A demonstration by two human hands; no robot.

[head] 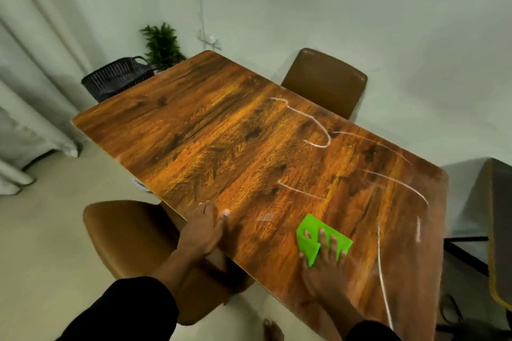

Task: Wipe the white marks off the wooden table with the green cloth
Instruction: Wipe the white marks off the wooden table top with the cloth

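The wooden table (210, 135) fills the middle of the view. White chalk marks (313, 130) curve and run in lines across its right half, with a long line (383, 271) near the right edge. A bright green cloth (310, 232) lies flat on the table near its front edge. My right hand (328, 260) presses down on the cloth with fingers spread. My left hand (203, 230) grips the table's near left edge, thumb on top.
A brown chair (124, 241) stands under the near left side, another brown chair (327, 80) at the far side. A dark basket (116, 77) and a green plant (162, 44) sit by the far corner. Dark furniture (498, 230) stands at the right.
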